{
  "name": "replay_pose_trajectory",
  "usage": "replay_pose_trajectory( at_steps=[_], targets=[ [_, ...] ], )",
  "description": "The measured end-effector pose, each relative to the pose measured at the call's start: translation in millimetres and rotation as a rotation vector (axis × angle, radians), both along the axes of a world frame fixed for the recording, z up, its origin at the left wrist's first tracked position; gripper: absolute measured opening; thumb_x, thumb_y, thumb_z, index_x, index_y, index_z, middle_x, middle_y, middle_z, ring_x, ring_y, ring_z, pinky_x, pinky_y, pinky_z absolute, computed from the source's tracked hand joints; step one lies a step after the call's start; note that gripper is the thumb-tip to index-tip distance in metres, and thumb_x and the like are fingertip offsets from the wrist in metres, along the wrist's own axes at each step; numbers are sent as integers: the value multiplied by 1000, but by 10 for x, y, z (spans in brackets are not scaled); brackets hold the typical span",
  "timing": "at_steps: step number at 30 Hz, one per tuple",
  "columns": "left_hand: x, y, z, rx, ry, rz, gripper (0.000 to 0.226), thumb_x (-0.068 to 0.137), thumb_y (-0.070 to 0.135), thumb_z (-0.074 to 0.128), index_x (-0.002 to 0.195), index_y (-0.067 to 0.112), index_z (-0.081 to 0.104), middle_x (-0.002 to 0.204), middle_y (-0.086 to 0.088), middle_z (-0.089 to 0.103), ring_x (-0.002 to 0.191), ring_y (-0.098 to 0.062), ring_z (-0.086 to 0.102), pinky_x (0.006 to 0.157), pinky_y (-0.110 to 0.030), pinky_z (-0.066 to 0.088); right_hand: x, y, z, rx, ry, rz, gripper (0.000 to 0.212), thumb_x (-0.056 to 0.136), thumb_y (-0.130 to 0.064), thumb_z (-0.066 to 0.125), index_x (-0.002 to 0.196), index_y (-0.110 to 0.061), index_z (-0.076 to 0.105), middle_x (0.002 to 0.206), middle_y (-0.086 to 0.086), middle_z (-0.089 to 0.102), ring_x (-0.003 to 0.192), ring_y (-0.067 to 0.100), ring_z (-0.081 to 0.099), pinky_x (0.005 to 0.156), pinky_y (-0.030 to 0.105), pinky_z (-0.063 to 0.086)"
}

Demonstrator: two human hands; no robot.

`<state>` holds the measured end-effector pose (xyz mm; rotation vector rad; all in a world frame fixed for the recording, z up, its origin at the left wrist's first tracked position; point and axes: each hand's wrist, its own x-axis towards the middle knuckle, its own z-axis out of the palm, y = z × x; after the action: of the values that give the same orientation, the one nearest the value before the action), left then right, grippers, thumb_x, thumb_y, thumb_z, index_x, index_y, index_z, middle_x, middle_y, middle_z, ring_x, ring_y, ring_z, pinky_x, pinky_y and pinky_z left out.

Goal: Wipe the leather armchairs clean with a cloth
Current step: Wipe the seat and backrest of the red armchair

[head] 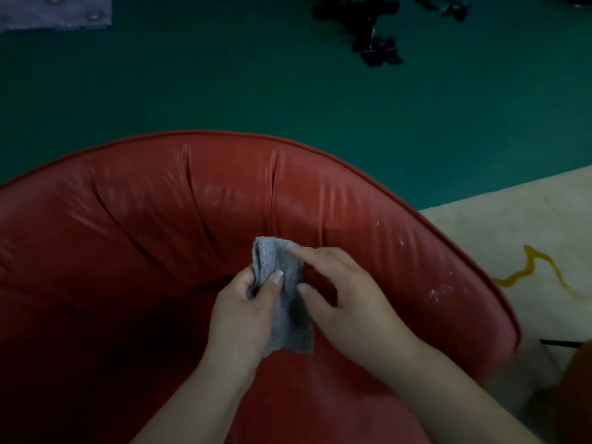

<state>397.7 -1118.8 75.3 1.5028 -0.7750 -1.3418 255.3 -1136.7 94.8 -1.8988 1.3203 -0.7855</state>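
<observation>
Grey cloth (285, 293) hanging long-axis upright over red armchair (128, 235), pinched by left hand (246, 312); right hand (346, 302) fingers seemingly touching cloth's edge, loosely spread.

Armchair (160, 219) seat open left & right of hands; curved backrest walls it in; black gear (371, 33) far off on floor.
</observation>
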Motion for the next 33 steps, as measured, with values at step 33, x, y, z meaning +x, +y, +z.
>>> replay_pose_trajectory(
  at_steps=[33],
  targets=[
    [-1306, -712, -198, -429, -907, 414, 45, 81, -1, 64, 119, 22, 66, 103, 6, 55, 94, 3, 53, 86, -10, 41, -1134, -1485, -105, -176, 96, 273, 33, 86, -5, 64, 118, -13, 66, 134, -1, 55, 127, 14, 45, 112, 25, 27]
  ],
)
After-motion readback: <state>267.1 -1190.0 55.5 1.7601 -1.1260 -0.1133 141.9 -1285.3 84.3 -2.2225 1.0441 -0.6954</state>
